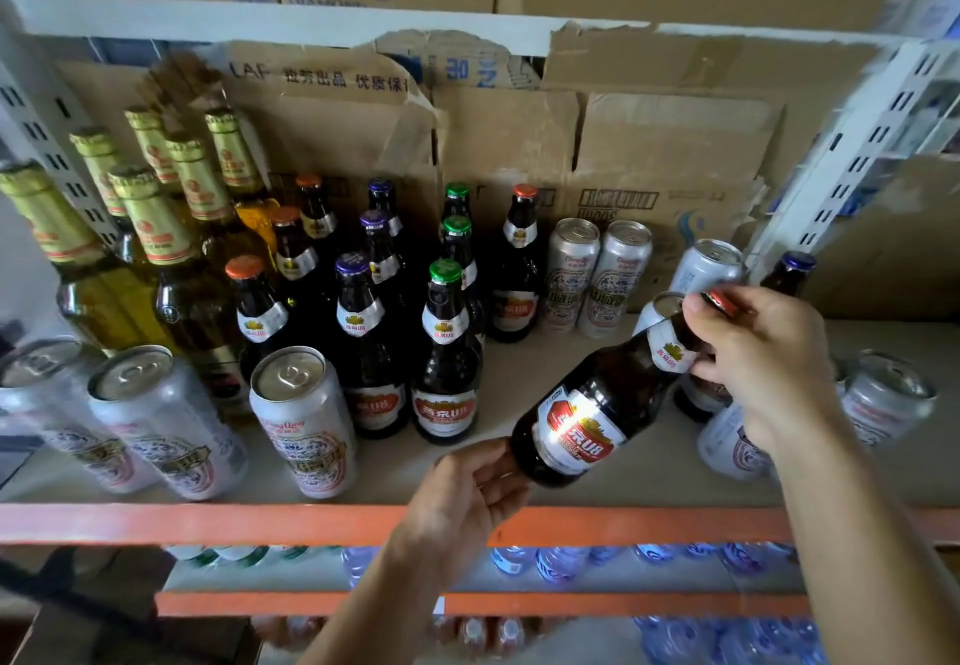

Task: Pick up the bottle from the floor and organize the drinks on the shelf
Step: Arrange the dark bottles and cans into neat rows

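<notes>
The dark brown glass bottle with the red label [602, 407] is held tilted above the beige shelf board [597, 482], neck up-right pinched by the right hand [758, 368], base down-left gripped by the left hand [467, 493], beside the green-capped bottle [445, 352].

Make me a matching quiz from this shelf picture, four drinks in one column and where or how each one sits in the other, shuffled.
Column one:
1. Brown glass bottle with red cap
2. Brown bottle with green cap, front one
3. Clear bottles with gold foil necks
4. Blue-capped water bottles

Column two:
A. Standing at the shelf's left end
B. On the shelf below
C. Tilted, held between left hand and right hand
D. Upright, middle of the shelf

Pairs: 1-C, 2-D, 3-A, 4-B
</notes>
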Demonstrator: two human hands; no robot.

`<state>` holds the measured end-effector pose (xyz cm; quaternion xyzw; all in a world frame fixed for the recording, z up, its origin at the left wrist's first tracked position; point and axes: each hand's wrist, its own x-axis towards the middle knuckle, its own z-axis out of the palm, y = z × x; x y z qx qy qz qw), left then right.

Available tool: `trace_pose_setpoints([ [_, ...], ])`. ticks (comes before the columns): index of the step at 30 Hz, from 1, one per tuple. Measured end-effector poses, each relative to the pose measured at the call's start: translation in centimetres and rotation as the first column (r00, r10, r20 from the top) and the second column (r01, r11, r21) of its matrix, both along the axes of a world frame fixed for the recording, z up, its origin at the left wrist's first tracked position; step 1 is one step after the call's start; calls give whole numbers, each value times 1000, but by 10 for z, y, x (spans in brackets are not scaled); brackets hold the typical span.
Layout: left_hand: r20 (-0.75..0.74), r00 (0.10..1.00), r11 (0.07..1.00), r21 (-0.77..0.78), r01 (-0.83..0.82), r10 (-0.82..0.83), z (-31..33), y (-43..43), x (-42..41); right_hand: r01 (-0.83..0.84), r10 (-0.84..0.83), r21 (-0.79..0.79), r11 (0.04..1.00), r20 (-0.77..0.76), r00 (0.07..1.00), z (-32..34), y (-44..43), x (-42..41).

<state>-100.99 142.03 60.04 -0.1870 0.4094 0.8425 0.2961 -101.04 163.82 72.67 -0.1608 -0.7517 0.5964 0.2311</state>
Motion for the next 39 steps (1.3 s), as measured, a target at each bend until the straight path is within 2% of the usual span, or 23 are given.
trace_pose_setpoints([
  [5, 15, 998, 998, 20, -67, 67, 0, -14, 1, -54, 56, -71, 996, 27, 998, -4, -6, -15],
  [10, 49, 992, 993, 26, -116, 114, -1, -14, 1, -102, 103, -28, 994, 18, 995, -8, -16, -32],
  [27, 32, 989, 986, 78, -147, 145, -5, 25, -25, -111, 129, 231, 967, -65, 990, 2, -25, -99],
  [33, 46, 964, 959, 94, -267, 264, -6, 47, -43, -127, 174, 366, 922, -99, 980, 2, -29, -116],
  [39, 46, 927, 927, 32, -373, 371, -1, 67, -58, -162, 235, 476, 864, -96, 967, 2, -39, -129],
])
